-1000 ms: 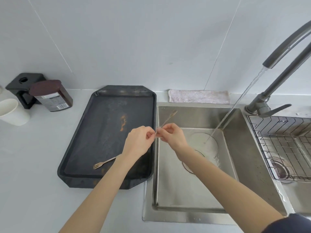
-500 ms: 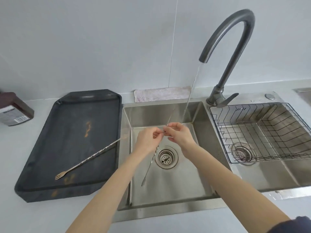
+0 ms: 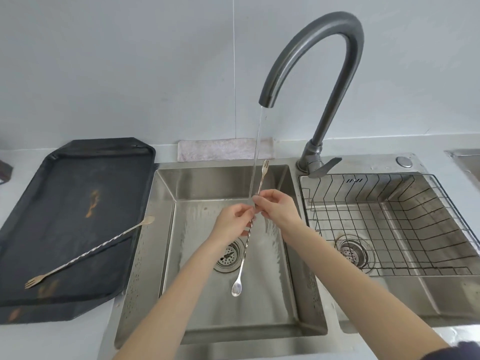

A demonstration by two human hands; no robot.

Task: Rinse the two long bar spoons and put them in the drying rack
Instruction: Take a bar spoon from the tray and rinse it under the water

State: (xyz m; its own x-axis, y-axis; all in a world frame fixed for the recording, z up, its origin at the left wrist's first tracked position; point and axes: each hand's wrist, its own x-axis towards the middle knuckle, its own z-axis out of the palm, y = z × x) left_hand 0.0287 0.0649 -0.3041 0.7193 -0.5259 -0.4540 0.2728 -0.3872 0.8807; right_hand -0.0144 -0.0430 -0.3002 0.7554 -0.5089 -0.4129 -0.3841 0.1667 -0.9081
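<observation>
The first bar spoon (image 3: 248, 233) is being held over the left sink basin (image 3: 166, 229) by both hands, and it is now being presented steeply, almost upright, where half a second ago it was slanted lower between the hands. Its forked end (image 3: 265, 164) is being raised above and beyond the right hand (image 3: 276, 207), while its bowl (image 3: 236, 289) is being let hang below and nearer than the left hand (image 3: 232, 226). The twisted stem is being pinched by the fingertips of each hand, the two hands closed on it just beside one another at mid-length. The water stream (image 3: 257, 152) from the faucet (image 3: 322, 74) is being met right at the fingertips of the right hand, whereas a second ago it was falling well to the right of both hands. Rinsing of this spoon is therefore judged to be just beginning. The second bar spoon (image 3: 88, 252) is being left on the dark tray (image 3: 78, 183), well to the left of the left hand, its bowl overhanging the tray edge toward the basin; it is judged unrinsed. The wire drying rack (image 3: 389, 224), just to the right of the right hand, is being kept free of spoons, so both placements are judged outstanding.
</observation>
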